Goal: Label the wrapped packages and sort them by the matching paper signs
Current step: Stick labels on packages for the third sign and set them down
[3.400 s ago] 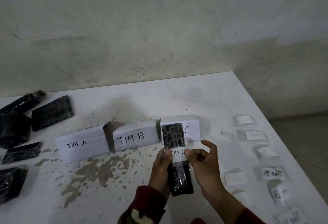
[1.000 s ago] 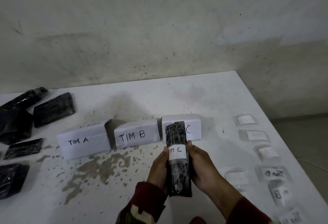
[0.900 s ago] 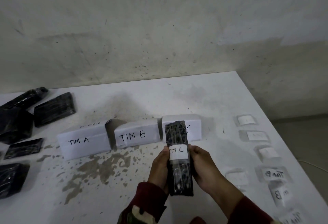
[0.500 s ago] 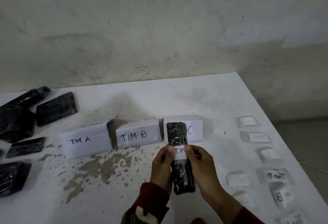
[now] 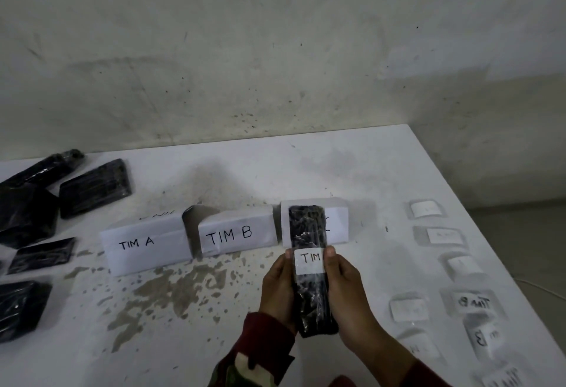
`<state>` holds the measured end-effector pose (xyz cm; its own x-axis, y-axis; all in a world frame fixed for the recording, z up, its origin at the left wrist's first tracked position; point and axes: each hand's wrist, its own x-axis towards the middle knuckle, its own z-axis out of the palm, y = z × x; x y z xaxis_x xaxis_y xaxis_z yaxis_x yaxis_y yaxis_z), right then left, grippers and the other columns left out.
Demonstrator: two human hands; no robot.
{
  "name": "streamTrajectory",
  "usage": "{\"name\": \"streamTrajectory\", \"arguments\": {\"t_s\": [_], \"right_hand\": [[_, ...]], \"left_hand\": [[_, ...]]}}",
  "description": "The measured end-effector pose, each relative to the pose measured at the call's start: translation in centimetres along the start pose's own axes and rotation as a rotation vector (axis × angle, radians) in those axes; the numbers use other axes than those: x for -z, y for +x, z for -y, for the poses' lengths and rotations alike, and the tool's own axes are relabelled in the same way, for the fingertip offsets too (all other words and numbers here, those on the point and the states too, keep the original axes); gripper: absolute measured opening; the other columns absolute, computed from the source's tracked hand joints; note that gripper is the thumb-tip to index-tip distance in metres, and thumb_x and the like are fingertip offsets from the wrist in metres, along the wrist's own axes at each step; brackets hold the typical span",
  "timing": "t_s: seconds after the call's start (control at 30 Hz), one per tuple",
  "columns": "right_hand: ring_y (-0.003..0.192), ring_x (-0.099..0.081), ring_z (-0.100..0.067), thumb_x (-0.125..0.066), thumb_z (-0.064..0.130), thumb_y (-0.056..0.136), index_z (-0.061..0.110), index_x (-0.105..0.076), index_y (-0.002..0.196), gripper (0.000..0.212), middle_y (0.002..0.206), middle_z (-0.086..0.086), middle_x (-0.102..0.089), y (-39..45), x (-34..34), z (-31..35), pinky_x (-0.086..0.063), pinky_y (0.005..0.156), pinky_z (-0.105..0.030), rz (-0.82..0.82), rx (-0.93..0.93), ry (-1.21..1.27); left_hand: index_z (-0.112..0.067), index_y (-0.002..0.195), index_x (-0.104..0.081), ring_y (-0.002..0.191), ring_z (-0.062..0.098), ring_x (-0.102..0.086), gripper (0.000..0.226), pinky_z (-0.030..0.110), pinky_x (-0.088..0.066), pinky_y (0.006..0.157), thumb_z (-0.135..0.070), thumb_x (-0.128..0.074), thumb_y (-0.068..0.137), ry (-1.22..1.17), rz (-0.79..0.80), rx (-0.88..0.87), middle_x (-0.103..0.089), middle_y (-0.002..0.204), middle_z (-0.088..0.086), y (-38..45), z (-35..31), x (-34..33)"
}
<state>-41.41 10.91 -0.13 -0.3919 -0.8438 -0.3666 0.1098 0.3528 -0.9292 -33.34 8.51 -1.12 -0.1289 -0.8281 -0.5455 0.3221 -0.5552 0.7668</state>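
Note:
A long black wrapped package (image 5: 309, 233) stands upright between both hands, above the table and in front of the sign TIM C (image 5: 337, 221). My left hand (image 5: 277, 285) grips its left side, my right hand (image 5: 346, 288) its right side. Both thumbs press the edges of a white label (image 5: 308, 261) on the package; "TIM" shows, the last letter is covered by my right thumb. Folded paper signs TIM A (image 5: 137, 244) and TIM B (image 5: 235, 233) stand to the left.
Several black wrapped packages (image 5: 95, 186) lie at the table's left side. Several taped paper labels (image 5: 473, 302) lie along the right side, close to the table's right edge (image 5: 490, 251). A stained wall (image 5: 275, 64) rises behind the white table.
The label was held by one side 3.4 s ago; it now lies flat on the package. My thumbs have slid onto its edges, and the right thumb now covers the letter C.

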Motion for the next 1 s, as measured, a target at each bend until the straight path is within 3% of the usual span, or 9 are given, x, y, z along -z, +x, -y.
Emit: {"name": "streamTrajectory", "arguments": {"t_s": [0.13, 0.23, 0.3, 0.37, 0.5, 0.6, 0.7, 0.87, 1.0], "right_hand": [[0.078, -0.067, -0.017, -0.037, 0.039, 0.095, 0.018, -0.063, 0.086, 0.035, 0.084, -0.005, -0.07, 0.3, 0.4, -0.3, -0.052, 0.067, -0.028, -0.019, 0.006, -0.01], [0.077, -0.067, -0.021, -0.04, 0.041, 0.093, 0.018, -0.062, 0.083, 0.033, 0.081, -0.005, -0.068, 0.5, 0.6, -0.4, -0.053, 0.072, -0.034, -0.054, 0.02, -0.042], [0.076, -0.066, -0.019, -0.041, 0.041, 0.093, 0.02, -0.062, 0.081, 0.033, 0.08, -0.003, -0.068, 0.5, 0.5, -0.6, -0.053, 0.071, -0.033, -0.08, 0.042, -0.077], [0.074, -0.066, -0.016, -0.042, 0.04, 0.094, 0.022, -0.062, 0.078, 0.031, 0.077, 0.0, -0.067, 0.5, 0.4, -0.8, -0.051, 0.067, -0.029, -0.1, 0.064, -0.096], [0.07, -0.062, -0.018, -0.04, 0.034, 0.095, 0.021, -0.06, 0.071, 0.034, 0.072, -0.001, -0.065, 0.3, 0.4, -0.8, -0.044, 0.059, -0.025, -0.123, 0.097, -0.109], [0.075, -0.063, -0.028, -0.038, 0.032, 0.096, 0.009, -0.063, 0.076, 0.04, 0.076, -0.011, -0.066, 0.2, 0.4, -1.0, -0.049, 0.068, -0.035, -0.124, 0.096, -0.135], [0.08, -0.066, -0.03, -0.039, 0.033, 0.096, 0.006, -0.066, 0.08, 0.042, 0.081, -0.014, -0.069, 0.3, 0.6, -0.8, -0.052, 0.075, -0.039, -0.079, 0.101, -0.126], [0.08, -0.066, 0.004, -0.062, 0.036, 0.084, 0.033, -0.063, 0.091, 0.008, 0.09, 0.012, -0.069, -0.3, 0.4, -0.8, -0.05, 0.065, -0.007, 0.162, 0.069, -0.145], [0.087, -0.068, -0.005, -0.057, 0.032, 0.088, 0.029, -0.065, 0.096, 0.011, 0.094, 0.006, -0.072, -0.3, 0.9, -0.8, -0.052, 0.074, -0.014, 0.211, 0.074, -0.112]], "left_hand": [[-0.015, 0.115, -0.059, 0.101, 0.024, -0.06, 0.043, 0.037, -0.051, 0.083, -0.039, -0.028, 0.097, 0.127, -0.085, -0.118, -0.064, 0.11, 0.009, -0.4, -0.1, 0.3], [-0.024, 0.105, -0.06, 0.104, 0.017, -0.058, 0.037, 0.033, -0.047, 0.096, -0.043, -0.031, 0.095, 0.423, -0.102, -0.285, -0.061, 0.112, 0.004, -0.8, 0.1, 0.2], [-0.023, 0.102, -0.061, 0.092, 0.007, -0.061, 0.033, 0.009, -0.047, 0.079, -0.038, -0.033, 0.096, 0.533, -0.038, -0.306, -0.065, 0.101, 0.0, -1.0, 0.4, -0.2], [-0.026, 0.098, -0.06, 0.082, -0.002, -0.058, 0.029, -0.001, -0.04, 0.062, -0.035, -0.032, 0.097, 0.587, -0.031, -0.288, -0.064, 0.091, -0.008, -0.9, 0.4, -0.4], [-0.028, 0.086, -0.058, 0.076, -0.004, -0.055, 0.033, 0.001, -0.039, 0.058, -0.041, -0.029, 0.096, 0.654, -0.084, -0.322, -0.059, 0.08, -0.017, -0.6, 0.5, -0.1], [-0.024, 0.069, -0.058, 0.07, 0.008, -0.057, 0.043, 0.011, -0.039, 0.056, -0.041, -0.029, 0.095, 0.65, -0.13, -0.352, -0.061, 0.072, -0.008, -0.4, 0.7, 0.4], [-0.025, 0.063, -0.057, 0.065, 0.005, -0.055, 0.043, 0.008, -0.039, 0.052, -0.038, -0.032, 0.095, 0.598, -0.194, -0.372, -0.062, 0.068, -0.008, -0.3, 0.8, 0.8], [-0.021, 0.073, -0.065, 0.064, -0.005, -0.058, 0.038, 0.0, -0.039, 0.051, -0.036, -0.038, 0.094, 0.472, -0.201, -0.358, -0.065, 0.071, -0.011, -0.2, 0.4, 0.8], [-0.031, 0.07, -0.063, 0.061, -0.011, -0.059, 0.034, -0.001, -0.039, 0.052, -0.033, -0.04, 0.095, 0.483, -0.191, -0.377, -0.063, 0.071, -0.016, -0.5, 0.3, 0.7]]}}
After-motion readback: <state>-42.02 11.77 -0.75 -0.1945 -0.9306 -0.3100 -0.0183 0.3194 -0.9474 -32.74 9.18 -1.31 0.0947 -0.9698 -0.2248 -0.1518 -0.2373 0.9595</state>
